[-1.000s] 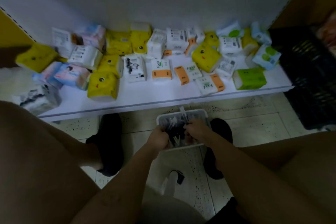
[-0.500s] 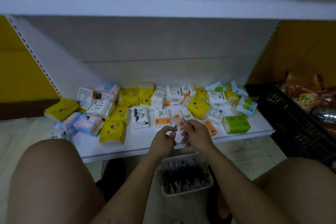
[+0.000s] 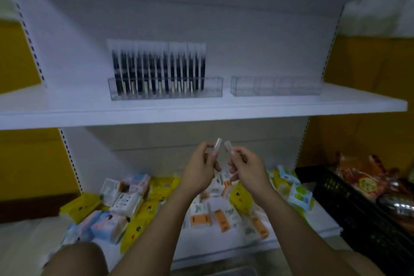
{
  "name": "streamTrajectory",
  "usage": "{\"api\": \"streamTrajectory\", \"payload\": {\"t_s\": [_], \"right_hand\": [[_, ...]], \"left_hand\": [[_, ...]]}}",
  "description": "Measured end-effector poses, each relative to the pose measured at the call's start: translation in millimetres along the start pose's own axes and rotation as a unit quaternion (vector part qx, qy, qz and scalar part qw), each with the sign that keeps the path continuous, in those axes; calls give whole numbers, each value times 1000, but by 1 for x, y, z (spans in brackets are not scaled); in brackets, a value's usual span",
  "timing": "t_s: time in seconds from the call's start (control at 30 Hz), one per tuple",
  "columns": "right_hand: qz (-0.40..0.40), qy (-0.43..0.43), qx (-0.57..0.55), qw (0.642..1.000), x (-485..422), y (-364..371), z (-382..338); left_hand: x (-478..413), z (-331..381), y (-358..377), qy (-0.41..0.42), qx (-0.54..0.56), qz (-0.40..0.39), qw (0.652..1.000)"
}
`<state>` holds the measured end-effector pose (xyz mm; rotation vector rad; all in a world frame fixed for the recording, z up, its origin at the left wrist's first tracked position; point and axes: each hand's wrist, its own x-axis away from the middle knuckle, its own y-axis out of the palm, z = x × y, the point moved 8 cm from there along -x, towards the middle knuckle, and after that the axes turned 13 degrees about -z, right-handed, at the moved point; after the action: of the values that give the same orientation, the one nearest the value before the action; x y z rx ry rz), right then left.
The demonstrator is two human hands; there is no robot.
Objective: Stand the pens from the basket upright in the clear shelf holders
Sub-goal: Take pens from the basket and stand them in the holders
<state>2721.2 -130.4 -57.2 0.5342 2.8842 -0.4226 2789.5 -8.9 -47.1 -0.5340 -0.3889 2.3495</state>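
Here the left hand pinches a pen in curled fingers, and the right hand grips a second pen; their tops nearly touch, below the shelf. On it, the left holder carries a row of upright pens, the right holder just beside.

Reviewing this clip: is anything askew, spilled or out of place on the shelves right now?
The pens in the left holder stand straight. The tissue packs on the lower shelf lie jumbled, several tipped at angles. Nothing looks spilled or damaged.
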Motion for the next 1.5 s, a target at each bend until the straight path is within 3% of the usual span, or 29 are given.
{"api": "streamTrajectory", "payload": {"t_s": [0.1,0.27,0.5,0.63,0.77,1.0,1.5], "right_hand": [[-2,-22,-47,999,-10,-4,-38],[2,-83,-30,996,-29,-16,-100],[-28,-140,-40,989,-61,-22,-167],[-1,-194,-11,981,-84,-34,-194],[35,-221,9,975,-112,-43,-211],[84,-262,38,961,-155,-47,-233],[76,-256,72,961,-205,-43,-220]], "left_hand": [[-11,43,-19,39,-52,8,998],[-28,97,-58,47,-106,41,992],[-48,160,-94,107,-94,7,990],[-66,183,-116,139,-112,22,984],[-91,194,-137,145,-80,43,985],[-125,209,-168,174,-150,113,967],[-163,185,-180,159,-196,134,958]]}}
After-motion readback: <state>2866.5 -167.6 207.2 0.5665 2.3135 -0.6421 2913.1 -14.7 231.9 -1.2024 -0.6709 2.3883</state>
